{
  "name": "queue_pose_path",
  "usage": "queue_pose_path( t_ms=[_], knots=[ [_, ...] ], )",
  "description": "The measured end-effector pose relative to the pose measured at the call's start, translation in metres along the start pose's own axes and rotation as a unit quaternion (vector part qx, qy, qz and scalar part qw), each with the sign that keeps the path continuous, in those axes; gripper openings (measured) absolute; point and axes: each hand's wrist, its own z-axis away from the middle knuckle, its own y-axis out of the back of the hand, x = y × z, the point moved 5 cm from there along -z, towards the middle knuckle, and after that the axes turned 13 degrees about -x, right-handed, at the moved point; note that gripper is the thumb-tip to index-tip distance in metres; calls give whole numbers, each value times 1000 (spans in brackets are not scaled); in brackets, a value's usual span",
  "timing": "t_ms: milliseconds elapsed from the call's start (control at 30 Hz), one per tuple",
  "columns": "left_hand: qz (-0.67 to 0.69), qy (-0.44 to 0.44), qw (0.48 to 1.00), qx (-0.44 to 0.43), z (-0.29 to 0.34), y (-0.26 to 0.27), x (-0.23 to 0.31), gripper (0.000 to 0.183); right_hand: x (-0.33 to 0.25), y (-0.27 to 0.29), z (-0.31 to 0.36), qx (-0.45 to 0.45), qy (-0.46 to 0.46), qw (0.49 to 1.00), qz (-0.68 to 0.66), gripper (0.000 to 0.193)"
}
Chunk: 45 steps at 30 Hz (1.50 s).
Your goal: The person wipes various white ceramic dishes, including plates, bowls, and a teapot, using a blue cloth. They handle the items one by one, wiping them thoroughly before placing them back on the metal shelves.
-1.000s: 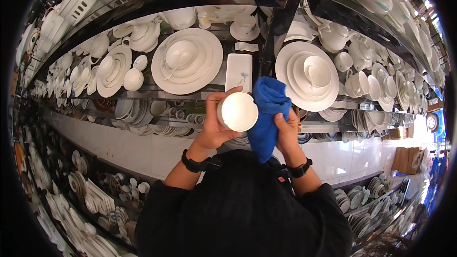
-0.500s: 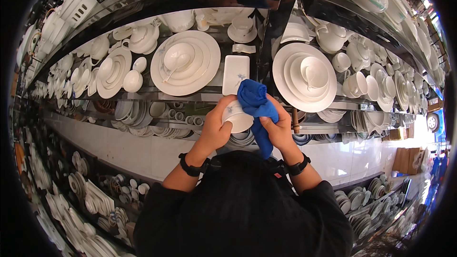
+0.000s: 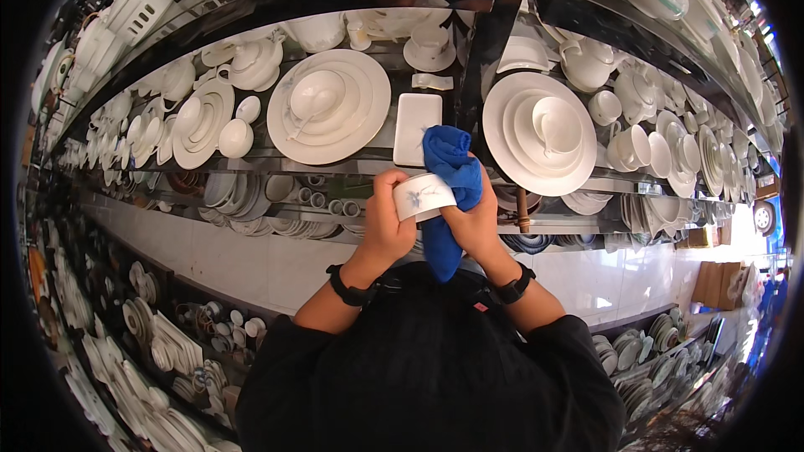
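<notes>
A small white bowl (image 3: pixel 424 197) with a blue-grey floral pattern is tipped on its side in front of my chest. My left hand (image 3: pixel 392 219) grips its left edge, thumb on the outer wall. My right hand (image 3: pixel 476 219) clutches a bunched blue cloth (image 3: pixel 453 159) against the bowl's right side, and a tail of the cloth hangs below. Just beyond the cloth, a white rectangular dish (image 3: pixel 416 124) lies on the shelf, its lower right part covered from view. Cloth and bowl hide some of my fingers.
Stacked plates with bowls stand on the shelf at left (image 3: pixel 368 130) and right (image 3: pixel 502 146). A dark upright post (image 3: pixel 484 59) divides the shelves. A cup and saucer (image 3: pixel 430 50) stand behind the dish. More crockery fills lower shelves, with cardboard boxes (image 3: pixel 718 285) at far right.
The bowl has turned so that its patterned outer wall faces up toward me. My right hand and the cloth have shifted slightly left and closer to the left hand.
</notes>
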Motion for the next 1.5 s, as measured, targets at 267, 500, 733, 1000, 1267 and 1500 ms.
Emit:
queue_pose_path(
  t_ms=[267, 500, 733, 1000, 1267, 1500],
  knots=[
    [-191, 87, 972, -110, -19, 0, 21, 38, -41, 2, -7, 46, 248, 878, 406, 62],
    [123, 130, 983, -49, -6, -17, -30, 32, -5, 6, -5, 58, 26, 994, 90, 66],
    [-77, 162, 973, -145, -12, -21, -23, 52, 19, 24, -5, 63, 4, 988, 143, 69],
    [276, 226, 932, -67, 1, -41, -41, 38, -4, 27, 2, -30, -25, 999, -29, 77],
    [344, 347, 827, -279, -25, -43, -21, 32, 15, 59, 27, -144, -73, 965, -205, 54],
    [320, 341, 853, -230, -55, -62, 4, 31, 12, 112, 52, -81, -87, 975, -187, 59]
  ],
)
